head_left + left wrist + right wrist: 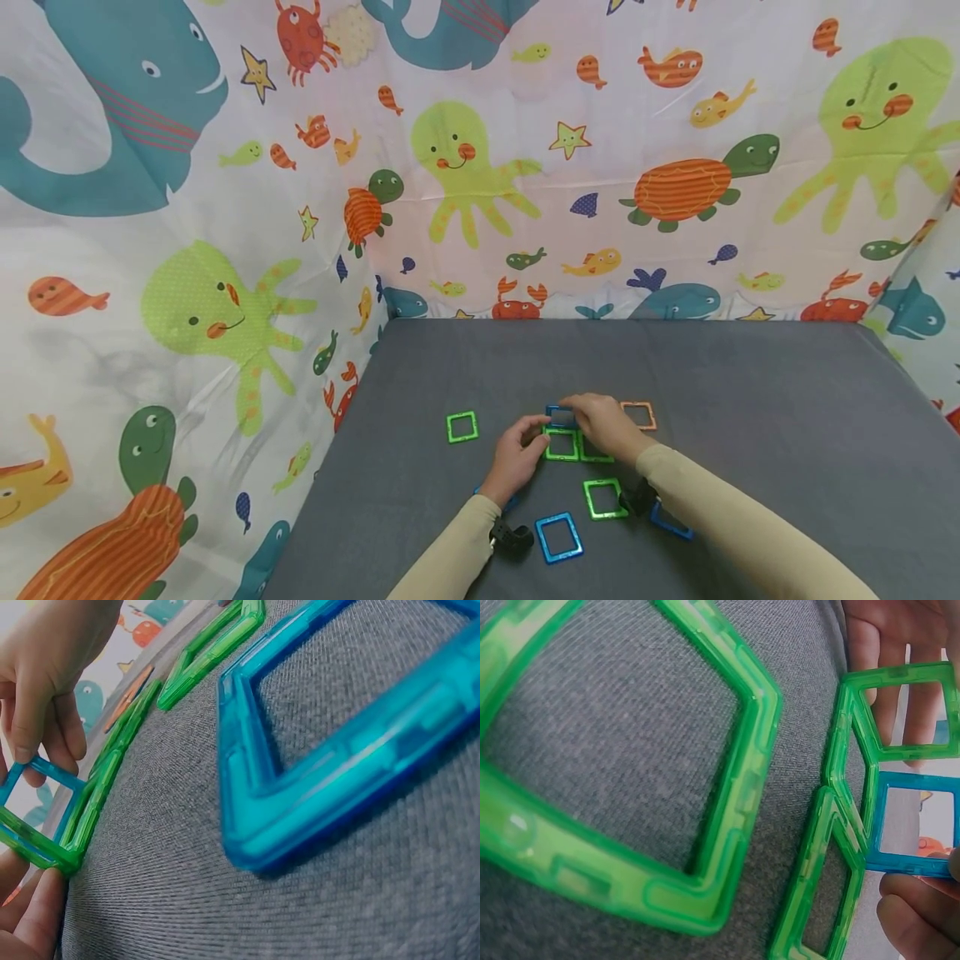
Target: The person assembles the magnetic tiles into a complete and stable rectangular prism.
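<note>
While the right hand (609, 427) pinches an upright blue square (915, 781), thumb and fingers closed on its upper edge, the left hand (517, 457) has its fingers fairly straight, resting against an upright green square (900, 673). Both uprights stand just beside each other: blue at the far edge of the left flat green square (561, 459), green at its left edge. The right flat green square (598, 460) lies edge to edge with it, on the grey cloth (772, 433).

Head view barely shows the upright green, since it's nearly edge-on by the left fingers; right wrist view shows its whole frame, with left fingers visible through the opening. Left thumb contact: can't tell.

Only head view gives the full spread. Loose green square (463, 440) well to the left, orange square (653, 417) just right of the right hand, near green square (609, 516) and near blue square (565, 557) closer in, another blue square (671, 528) by the right sleeve (742, 525).
</note>
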Motion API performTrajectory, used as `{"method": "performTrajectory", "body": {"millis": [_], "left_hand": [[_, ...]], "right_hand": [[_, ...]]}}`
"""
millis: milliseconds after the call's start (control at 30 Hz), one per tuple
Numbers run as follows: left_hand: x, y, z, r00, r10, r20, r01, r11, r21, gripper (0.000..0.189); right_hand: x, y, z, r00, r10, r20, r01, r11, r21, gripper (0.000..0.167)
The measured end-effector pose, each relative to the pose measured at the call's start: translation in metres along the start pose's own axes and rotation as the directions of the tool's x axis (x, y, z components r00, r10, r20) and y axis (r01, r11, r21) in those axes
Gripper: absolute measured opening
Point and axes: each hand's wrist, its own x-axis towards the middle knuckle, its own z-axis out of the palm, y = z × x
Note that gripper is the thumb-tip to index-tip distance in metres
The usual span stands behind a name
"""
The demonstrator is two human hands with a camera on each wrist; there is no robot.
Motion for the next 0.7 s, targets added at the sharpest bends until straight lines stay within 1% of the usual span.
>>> {"method": "performTrajectory", "body": {"millis": [100, 433, 567, 700], "left_hand": [[-0.0006, 0.0007, 0.0001, 1.000, 0.004, 0.001, -0.004, 1.000, 0.001, 0.034], [0.0008, 0.0008, 0.0020, 1.000, 0.008, 0.002, -0.008, 1.000, 0.004, 0.035], [0.0015, 0.0014, 0.0014, 1.000, 0.010, -0.005, -0.010, 1.000, 0.007, 0.035], [0.0023, 0.0009, 0.0014, 1.000, -0.005, -0.002, 0.005, 1.000, 0.004, 0.035]], "right_hand": [[-0.0005, -0.0015, -0.0001, 1.000, 0.005, 0.002, -0.005, 1.000, 0.003, 0.026], [-0.0011, -0.0044, -0.0005, 1.000, -0.003, 0.002, 0.003, 0.999, -0.044, 0.024], [-0.0004, -0.0056, -0.0015, 1.000, -0.006, 0.010, 0.006, 0.999, -0.038, 0.024], [-0.0004, -0.0061, -0.0015, 1.000, -0.009, 0.018, 0.009, 1.000, -0.028, 0.024]]}}
